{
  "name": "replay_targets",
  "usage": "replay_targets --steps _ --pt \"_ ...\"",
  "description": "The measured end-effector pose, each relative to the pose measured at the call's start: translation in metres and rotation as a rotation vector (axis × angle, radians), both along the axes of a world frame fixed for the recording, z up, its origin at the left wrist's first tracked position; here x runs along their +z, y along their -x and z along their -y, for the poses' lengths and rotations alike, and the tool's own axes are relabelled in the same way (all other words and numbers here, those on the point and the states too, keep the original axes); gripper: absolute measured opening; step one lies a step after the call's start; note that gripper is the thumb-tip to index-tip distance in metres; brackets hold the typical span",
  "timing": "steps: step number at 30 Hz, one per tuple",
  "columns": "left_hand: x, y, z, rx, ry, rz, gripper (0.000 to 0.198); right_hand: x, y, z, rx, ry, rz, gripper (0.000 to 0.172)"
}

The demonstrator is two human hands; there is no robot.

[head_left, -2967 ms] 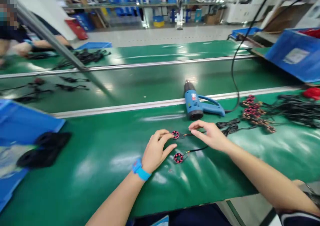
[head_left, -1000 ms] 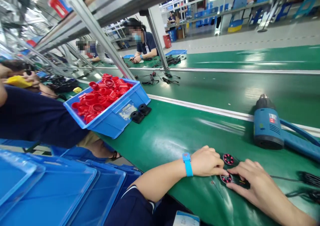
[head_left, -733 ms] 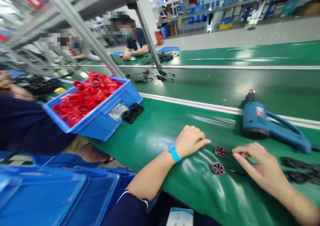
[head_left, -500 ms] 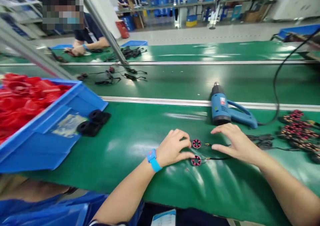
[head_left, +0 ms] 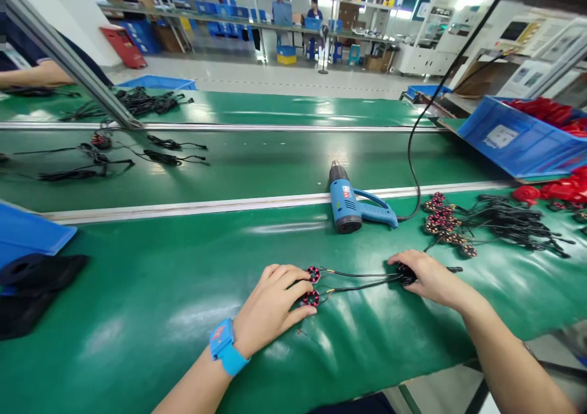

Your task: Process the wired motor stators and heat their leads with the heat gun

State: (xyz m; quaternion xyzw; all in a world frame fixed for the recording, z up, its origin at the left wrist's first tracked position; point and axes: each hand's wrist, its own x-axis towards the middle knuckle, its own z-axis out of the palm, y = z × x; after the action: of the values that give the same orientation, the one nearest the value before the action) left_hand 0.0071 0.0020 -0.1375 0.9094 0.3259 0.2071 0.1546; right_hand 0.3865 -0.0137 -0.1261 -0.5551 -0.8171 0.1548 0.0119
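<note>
Two small round red-and-black wound coil parts lie side by side on the green mat: the far coil part (head_left: 313, 274) and the near coil part (head_left: 311, 298). My left hand (head_left: 270, 307), with a blue wristband, rests against them, fingers curled on the near one. Thin black cables (head_left: 362, 280) run right from the coils to a black bundle (head_left: 406, 274). My right hand (head_left: 424, 275) presses down on that bundle, fingers bent over it.
A blue heat gun (head_left: 351, 203) lies just beyond, its cord rising to the upper right. More coil parts with black cables (head_left: 447, 224) lie at the right, beside a blue bin of red parts (head_left: 523, 136). Black pads (head_left: 32, 279) lie at the left. Another person's arm (head_left: 27, 76) rests at far left.
My right hand has slid right along the cables, from beside the coils to the black bundle. The view swung right. My left hand stays at the coils.
</note>
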Motion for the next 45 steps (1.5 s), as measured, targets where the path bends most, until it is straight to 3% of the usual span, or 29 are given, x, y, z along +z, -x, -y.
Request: replay_targets --steps 4,9,15,18,20,23,27,29,33,35,38,41,43,45 --pt "0.002 0.001 -0.003 0.045 -0.08 0.049 0.019 0.007 -0.015 0.016 -0.014 -0.144 0.096 0.03" --pt "0.002 0.002 -0.004 0.047 -0.16 0.059 0.016 0.027 -0.092 0.02 -0.102 -0.312 0.248 0.051" --pt "0.003 0.002 -0.002 0.033 -0.173 0.06 0.015 0.06 -0.203 -0.009 -0.401 -0.24 0.445 0.046" --pt "0.003 0.0 0.0 -0.006 -0.146 0.056 0.015 0.072 -0.234 -0.026 -0.535 -0.289 0.643 0.045" --pt "0.003 -0.001 0.001 -0.021 -0.124 0.054 0.014 0.073 -0.236 -0.033 -0.643 -0.345 0.753 0.043" --pt "0.002 -0.003 0.002 -0.019 -0.096 0.065 0.013 0.065 -0.203 -0.04 -0.593 -0.508 0.745 0.039" --pt "-0.003 -0.008 0.005 -0.02 -0.084 0.03 0.019 0.039 -0.104 -0.046 -0.213 -0.87 0.534 0.035" --pt "-0.005 -0.011 0.006 -0.042 -0.098 -0.041 0.027 0.024 -0.045 -0.045 -0.004 -0.948 0.3 0.037" --pt "-0.006 -0.01 -0.002 -0.132 -0.121 -0.197 0.035 -0.003 0.058 -0.036 0.365 -0.832 -0.048 0.028" --pt "-0.003 0.001 -0.015 -0.093 -0.14 -0.24 0.034 -0.013 0.096 -0.032 0.477 -0.754 -0.132 0.028" --pt "0.002 0.028 -0.041 0.109 -0.139 -0.26 0.03 -0.019 0.135 -0.033 0.539 -0.685 -0.206 0.028" --pt "0.001 0.054 -0.058 0.279 -0.172 -0.281 0.027 -0.018 0.163 -0.051 0.49 -0.651 -0.276 0.026" --pt "-0.005 0.061 -0.056 0.26 -0.247 -0.314 0.029 -0.014 0.185 -0.078 0.417 -0.626 -0.318 0.023" --pt "-0.016 0.06 -0.047 0.15 -0.342 -0.324 0.034 -0.009 0.214 -0.117 0.348 -0.587 -0.33 0.02"
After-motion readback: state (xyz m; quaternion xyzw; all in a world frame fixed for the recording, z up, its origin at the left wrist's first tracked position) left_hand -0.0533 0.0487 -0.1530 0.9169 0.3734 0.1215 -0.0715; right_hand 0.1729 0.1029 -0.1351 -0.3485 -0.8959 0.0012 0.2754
